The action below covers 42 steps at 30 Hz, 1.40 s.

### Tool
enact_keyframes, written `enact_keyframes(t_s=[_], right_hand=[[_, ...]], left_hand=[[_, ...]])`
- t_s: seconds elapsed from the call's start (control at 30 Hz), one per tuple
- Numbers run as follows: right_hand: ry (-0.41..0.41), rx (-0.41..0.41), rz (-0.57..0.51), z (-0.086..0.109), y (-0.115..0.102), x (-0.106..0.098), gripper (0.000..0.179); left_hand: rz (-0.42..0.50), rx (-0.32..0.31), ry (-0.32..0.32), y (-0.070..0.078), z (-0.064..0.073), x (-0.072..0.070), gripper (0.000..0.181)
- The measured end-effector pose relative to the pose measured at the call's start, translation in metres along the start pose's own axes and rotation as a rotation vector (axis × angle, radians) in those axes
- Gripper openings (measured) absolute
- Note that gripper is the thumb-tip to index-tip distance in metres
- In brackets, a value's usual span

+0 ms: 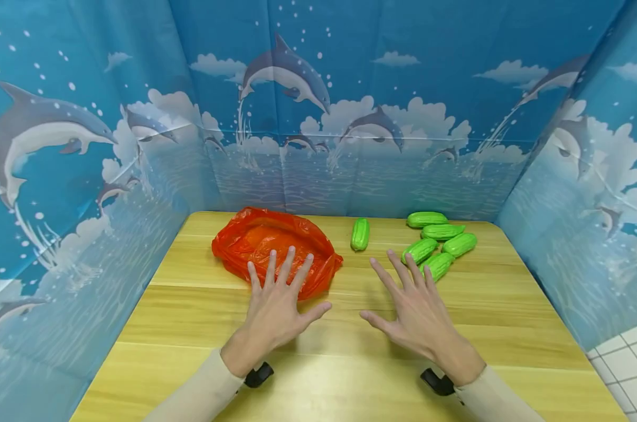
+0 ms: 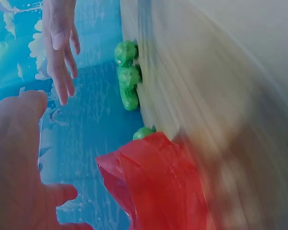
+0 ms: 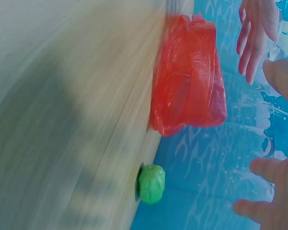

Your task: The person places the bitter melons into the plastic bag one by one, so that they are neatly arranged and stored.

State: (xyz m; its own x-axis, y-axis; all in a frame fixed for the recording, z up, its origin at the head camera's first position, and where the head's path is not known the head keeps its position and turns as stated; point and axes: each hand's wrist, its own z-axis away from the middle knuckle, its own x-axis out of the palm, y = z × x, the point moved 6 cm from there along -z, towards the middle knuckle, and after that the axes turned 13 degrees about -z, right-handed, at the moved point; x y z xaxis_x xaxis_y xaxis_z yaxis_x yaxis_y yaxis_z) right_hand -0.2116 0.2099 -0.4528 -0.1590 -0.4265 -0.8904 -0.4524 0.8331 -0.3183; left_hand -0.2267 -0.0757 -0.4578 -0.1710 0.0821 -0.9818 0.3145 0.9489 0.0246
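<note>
Both hands hover over the table with fingers spread and nothing held. In the head view my left hand [image 1: 277,305] overlaps the near edge of a crumpled red plastic bag [image 1: 266,234], whose mouth gapes. My right hand [image 1: 416,305] is on the right, its fingertips just in front of a group of several ribbed green gourd-like vegetables [image 1: 460,245]. One more green vegetable [image 1: 359,234] lies apart, between the bag and the group. The left wrist view shows the red bag [image 2: 158,187] standing up from the table, below the spread fingers.
The light wooden table [image 1: 318,375] runs back to a blue curtain [image 1: 318,176] printed with dolphins, which encloses it on the left, back and right. White floor tiles [image 1: 635,346] show at the lower right. Each wrist wears a black strap mount [image 1: 437,382].
</note>
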Motion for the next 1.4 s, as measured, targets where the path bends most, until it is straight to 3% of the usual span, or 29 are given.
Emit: enact_keyframes(t_s=[0.3,1.03,1.4], right_hand=[[0.005,-0.038,-0.049,-0.015,-0.010,0.006,0.099],[-0.058,-0.109,-0.110,-0.046,-0.048,0.036,0.091],[-0.085,-0.132,-0.127,-0.058,-0.065,0.045,0.085]], left_hand=[[0.015,-0.058,-0.039,-0.019,-0.008,0.001,0.105],[0.112,-0.215,-0.043,-0.079,-0.028,0.005,0.103],[0.146,-0.288,-0.045,-0.117,-0.048,0.010,0.103]])
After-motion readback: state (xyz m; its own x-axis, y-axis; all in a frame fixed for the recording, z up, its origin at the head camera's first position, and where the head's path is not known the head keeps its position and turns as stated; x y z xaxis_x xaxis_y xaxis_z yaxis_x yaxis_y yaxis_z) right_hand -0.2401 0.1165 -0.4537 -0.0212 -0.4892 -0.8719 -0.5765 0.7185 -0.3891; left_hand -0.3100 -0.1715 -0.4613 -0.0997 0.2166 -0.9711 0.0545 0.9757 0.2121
